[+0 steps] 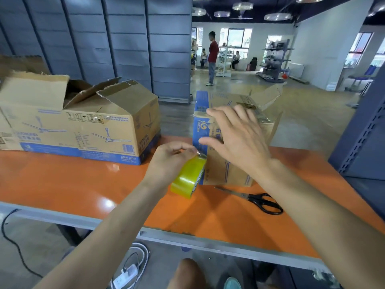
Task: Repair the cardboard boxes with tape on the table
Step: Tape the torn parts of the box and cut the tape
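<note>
Orange laminate forms the table top (73, 184) on which two ceiling-fan cartons stand. We see the left hand (173, 161) curled over a roll of yellow packing tape (188, 177), fingers and thumb gripping the roll's upper rim; the tilted roll touches the blue-printed near corner of the smaller cardboard box (225, 174). Whether the roll's lower edge meets the table we cannot tell. Just beside the left hand, the right hand (235, 136) lies flat against that box, fingers straight and spread, thumb reaching toward the left fingertips, palm pressing the upper front face; it holds nothing. Beyond the right hand, the box's top flaps stand open with torn edges. Black-handled scissors (259, 200) lie closed on the table under the right forearm, near the box's base and apart from both hands. The larger cardboard box (93, 130) stands well to the outer side of the left hand, its ragged flaps raised. Far beyond the right hand, a person in a red shirt (213, 55) stands in the room.
</note>
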